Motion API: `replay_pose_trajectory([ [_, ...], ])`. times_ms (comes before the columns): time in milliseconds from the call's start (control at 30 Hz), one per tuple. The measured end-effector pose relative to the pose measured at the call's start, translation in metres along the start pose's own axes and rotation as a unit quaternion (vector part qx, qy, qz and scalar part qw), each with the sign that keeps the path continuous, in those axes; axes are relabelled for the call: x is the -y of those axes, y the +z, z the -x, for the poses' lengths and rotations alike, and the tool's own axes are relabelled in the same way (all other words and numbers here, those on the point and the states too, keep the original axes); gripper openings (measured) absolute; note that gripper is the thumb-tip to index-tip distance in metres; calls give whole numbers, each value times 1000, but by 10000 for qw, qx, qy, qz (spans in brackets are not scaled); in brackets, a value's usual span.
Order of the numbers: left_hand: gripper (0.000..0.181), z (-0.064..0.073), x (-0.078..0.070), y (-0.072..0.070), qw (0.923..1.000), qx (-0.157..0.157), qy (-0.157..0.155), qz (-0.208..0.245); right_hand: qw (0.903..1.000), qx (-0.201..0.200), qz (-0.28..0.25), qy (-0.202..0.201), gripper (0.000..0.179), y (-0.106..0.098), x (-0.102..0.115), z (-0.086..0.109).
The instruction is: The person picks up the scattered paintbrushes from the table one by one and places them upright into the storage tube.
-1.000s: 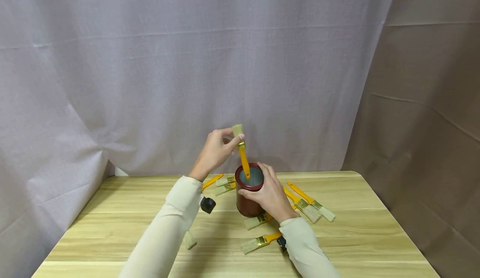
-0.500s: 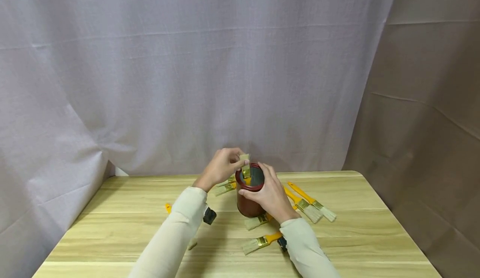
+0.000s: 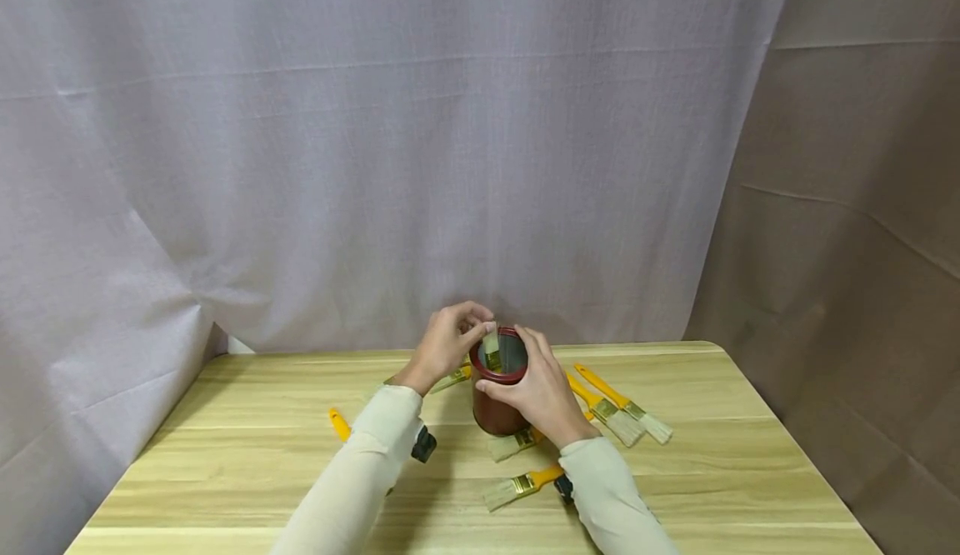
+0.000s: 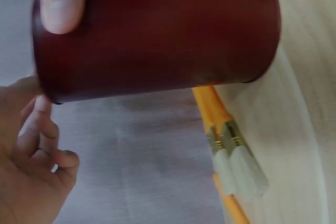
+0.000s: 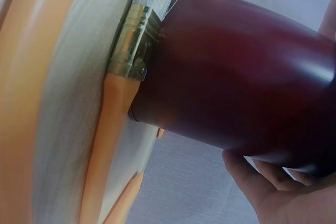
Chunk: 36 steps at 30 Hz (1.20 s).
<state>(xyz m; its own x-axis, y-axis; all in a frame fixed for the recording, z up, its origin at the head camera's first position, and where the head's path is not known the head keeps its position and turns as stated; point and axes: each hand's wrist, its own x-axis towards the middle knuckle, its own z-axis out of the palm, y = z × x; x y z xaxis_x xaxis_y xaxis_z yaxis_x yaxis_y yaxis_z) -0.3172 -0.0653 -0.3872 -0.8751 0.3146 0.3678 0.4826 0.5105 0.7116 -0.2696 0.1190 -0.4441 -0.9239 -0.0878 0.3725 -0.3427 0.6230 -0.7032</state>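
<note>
A dark red can stands upright on the table, its round mouth facing up. My right hand grips it around the rim, thumb at the near side and fingers on the far right side. At the mouth, my left hand pinches a paintbrush by the tip of its pale bristles. The brush points handle down, its brass ferrule just inside the rim and its handle hidden within the can. In the left wrist view, curled fingers of the left hand show beside the can's rim.
Several yellow-handled paintbrushes lie around the can: one in front, one against its base, two at the right, others behind it at the left. Another brush handle shows beside the left sleeve. A grey curtain hangs behind the table.
My left hand has come down to the can's mouth, lowering the paintbrush handle first into it. The right hand and the can have stayed in place.
</note>
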Motion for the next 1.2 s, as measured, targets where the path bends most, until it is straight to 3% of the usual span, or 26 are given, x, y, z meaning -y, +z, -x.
replay_pose_trajectory([
  [167, 10, 0, 8, 3, 9989, -455, 105, -23, 10000, 51, -18, -18, 112, 1, 1, 1],
  [300, 15, 2, 6, -5, 9978, -575, 256, -196, 9999, 80, -49, -36, 110, -2, 3, -2],
  [467, 23, 18, -10, -32, 9987, -315, 327, -238, 9999, 122, -81, 30, 109, -5, 4, -3],
  [600, 21, 40, -22, -58, 9985, 62, 409, -348, 9999, 108, -84, 73, 111, -6, 0, -2],
  [700, 18, 59, -20, -77, 9970, 443, 471, -434, 9999, 105, -55, 110, 111, -7, -2, -1],
  [867, 14, 89, 15, -101, 9872, 1202, 549, -898, 9998, 106, -8, 147, 111, -9, -4, -1],
  [1033, 12, 117, 60, -110, 9710, 1990, 277, -1297, 9999, 59, 2, 133, 112, -10, -7, -1],
  [1100, 14, 127, 74, -110, 9679, 2148, 267, -1280, 9999, 65, 5, 145, 112, -9, -8, -1],
  [1200, 19, 141, 90, -107, 9669, 2146, 407, -1322, 9998, 101, 13, 179, 112, -8, -10, 1],
])
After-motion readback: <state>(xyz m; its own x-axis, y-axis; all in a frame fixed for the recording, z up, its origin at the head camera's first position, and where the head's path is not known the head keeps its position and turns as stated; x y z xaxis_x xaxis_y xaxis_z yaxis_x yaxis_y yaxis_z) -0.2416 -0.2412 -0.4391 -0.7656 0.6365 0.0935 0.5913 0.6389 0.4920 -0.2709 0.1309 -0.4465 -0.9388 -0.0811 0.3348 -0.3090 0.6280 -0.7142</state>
